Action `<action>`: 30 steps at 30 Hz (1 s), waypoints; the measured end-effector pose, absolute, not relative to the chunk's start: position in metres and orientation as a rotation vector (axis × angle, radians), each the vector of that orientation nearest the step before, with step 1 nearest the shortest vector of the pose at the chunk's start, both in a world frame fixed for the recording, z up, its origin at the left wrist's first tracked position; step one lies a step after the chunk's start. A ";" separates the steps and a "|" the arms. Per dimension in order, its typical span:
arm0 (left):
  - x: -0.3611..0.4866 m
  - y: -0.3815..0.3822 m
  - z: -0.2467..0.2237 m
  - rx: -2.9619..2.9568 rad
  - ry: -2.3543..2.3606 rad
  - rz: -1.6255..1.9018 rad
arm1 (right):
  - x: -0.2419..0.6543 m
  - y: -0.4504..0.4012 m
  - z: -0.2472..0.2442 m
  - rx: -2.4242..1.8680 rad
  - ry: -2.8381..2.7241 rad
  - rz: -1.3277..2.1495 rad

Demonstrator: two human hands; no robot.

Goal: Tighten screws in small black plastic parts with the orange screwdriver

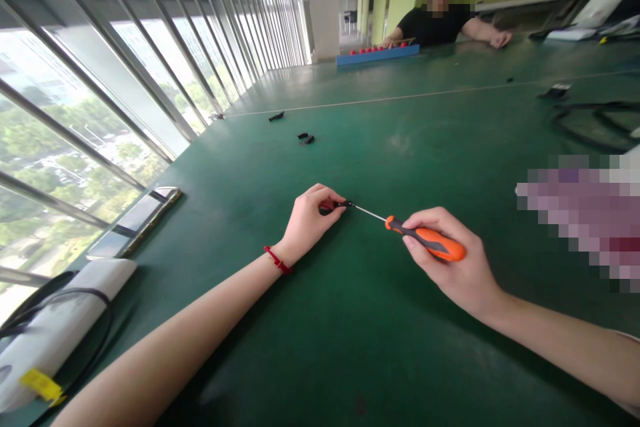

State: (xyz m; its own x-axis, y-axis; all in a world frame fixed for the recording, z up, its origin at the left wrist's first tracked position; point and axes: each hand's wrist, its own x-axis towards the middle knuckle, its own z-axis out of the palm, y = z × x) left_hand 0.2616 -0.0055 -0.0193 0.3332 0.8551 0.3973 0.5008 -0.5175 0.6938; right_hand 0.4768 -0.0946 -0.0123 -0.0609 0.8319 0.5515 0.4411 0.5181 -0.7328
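Observation:
My left hand point(316, 215), with a red cord bracelet at its wrist, pinches a small black part point(343, 204) just above the green table point(380, 360). In my right hand point(457, 263) is a screwdriver point(437, 243) with an orange and dark grey handle. Its thin metal shaft points left, and the tip meets the right end of the black part. Exactly how the tip sits on the part is too small to tell.
Small black pieces point(309, 139) lie beyond my left hand. A white power strip point(75, 327) with black cable and a phone-like object point(137, 223) lie at left, by the railing. Across the table, a person point(435, 23) sits behind a blue tray point(377, 57). Black cables point(595, 123) lie at right.

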 end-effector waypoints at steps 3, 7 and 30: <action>0.262 -0.006 -0.018 2.178 1.185 1.028 | 0.478 -0.094 -0.013 -1.122 -1.698 0.492; 0.262 -0.006 -0.018 2.211 1.192 1.008 | 0.478 -0.093 -0.012 -1.121 -1.689 0.482; 0.263 -0.007 -0.017 2.264 1.205 0.992 | 0.479 -0.091 -0.012 -1.118 -1.644 0.657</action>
